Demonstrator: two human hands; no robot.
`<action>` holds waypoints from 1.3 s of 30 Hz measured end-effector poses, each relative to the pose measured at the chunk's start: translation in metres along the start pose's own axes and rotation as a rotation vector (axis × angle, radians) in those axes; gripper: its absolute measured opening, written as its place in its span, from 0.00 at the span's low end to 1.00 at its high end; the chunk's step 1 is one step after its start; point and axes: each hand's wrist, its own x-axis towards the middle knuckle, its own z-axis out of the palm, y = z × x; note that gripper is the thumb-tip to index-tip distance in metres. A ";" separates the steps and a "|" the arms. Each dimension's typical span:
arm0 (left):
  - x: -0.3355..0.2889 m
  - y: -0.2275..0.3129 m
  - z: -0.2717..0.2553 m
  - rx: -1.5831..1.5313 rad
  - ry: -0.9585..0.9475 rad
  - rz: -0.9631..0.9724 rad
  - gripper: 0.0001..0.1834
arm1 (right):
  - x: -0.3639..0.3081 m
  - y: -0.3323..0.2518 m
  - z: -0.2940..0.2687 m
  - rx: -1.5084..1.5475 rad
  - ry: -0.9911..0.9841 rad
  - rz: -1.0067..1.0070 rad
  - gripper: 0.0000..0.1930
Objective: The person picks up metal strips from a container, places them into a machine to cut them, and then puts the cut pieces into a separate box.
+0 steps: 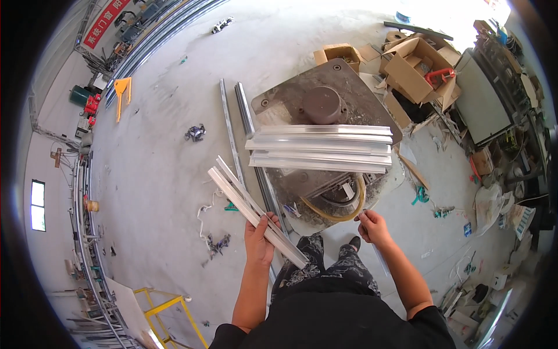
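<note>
Left thumb up top, fingers wrapped beneath: the left hand (260, 237) is clamped around a long white profile (231, 189), seemingly two strips side by side, its near end over the patterned trousers (308, 256) and its far end slanting up toward eleven o'clock. The right hand (375, 228) is curled, thumb and forefinger drawn together; whether anything thin sits between them, I cannot tell. Those tips are just beside the loop of a yellow hose (363, 198), contact uncertain. Straight up at twelve, a stack of white profiles (319, 145) lies crosswise on a grimy brown machine plate (290, 93), the left ends poking past the plate's edge toward nine o'clock, a round hub (321, 104) just behind. Along that left edge runs a dark rail (246, 110), with a thinner pale strip (229, 119) next to it on the floor; the held length crosses above both, so its elbow room on that flank is bounded by metal. Out to ten o'clock the grey floor (157, 157) opens wide, a crumpled bundle of wrap (196, 132) lying on it. At eight stands a yellow frame (165, 305). One o'clock is tighter: an open cardboard box (401, 72) crowds the plate's far right corner, and clutter (494, 203) lines three o'clock.
</note>
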 end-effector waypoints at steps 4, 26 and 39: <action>0.003 0.003 0.002 -0.024 -0.043 -0.005 0.10 | -0.003 -0.008 0.002 0.006 0.000 0.022 0.12; -0.117 -0.072 0.022 -0.018 -0.195 0.061 0.07 | -0.087 0.068 -0.033 -0.192 0.033 -0.169 0.12; -0.136 -0.108 0.045 0.189 -0.266 0.121 0.09 | -0.094 0.082 -0.035 -0.289 0.138 -0.317 0.12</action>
